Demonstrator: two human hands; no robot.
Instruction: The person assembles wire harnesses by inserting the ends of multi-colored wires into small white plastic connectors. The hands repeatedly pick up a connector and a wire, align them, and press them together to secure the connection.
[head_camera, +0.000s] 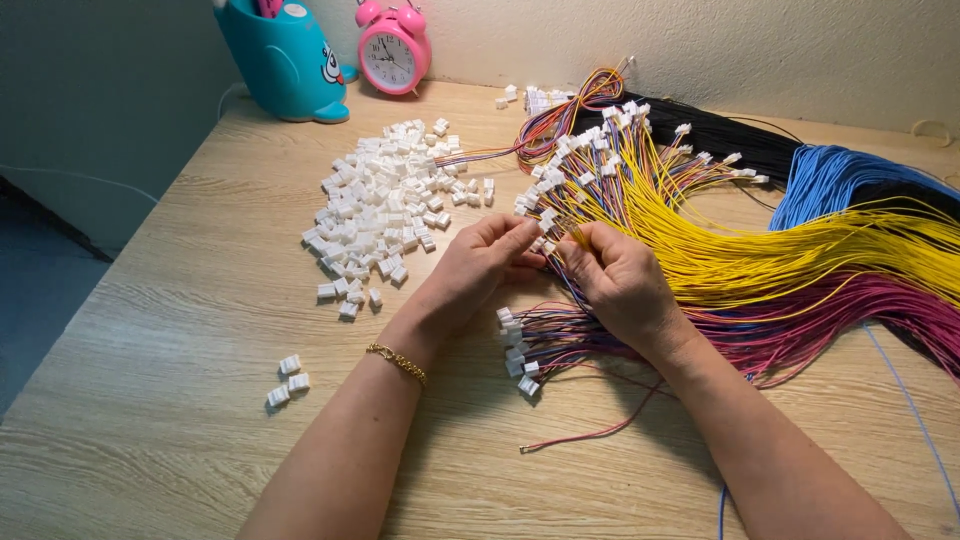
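Yellow wires: a yellow wire bundle (760, 250) spreads across the wooden table (180, 330), the landmark for what follows.
Left hand: the left hand (475, 265), just left of the bundle's near end, has fingers curled almost closed, thumb and fingertips pinching a small white connector (545, 243).
Right hand: the right hand (620, 280) lies on the bundle, fingers bent inward, pinching thin wires at that same connector.
White plastic: a connector pile (385, 205) lies left of the bundle, well apart from both hands.
Finished ends: wired connectors (515, 350) lie just below the bundle, under the hands.
Clock: a pink alarm clock (393, 50) stands far up-left of the bundle.
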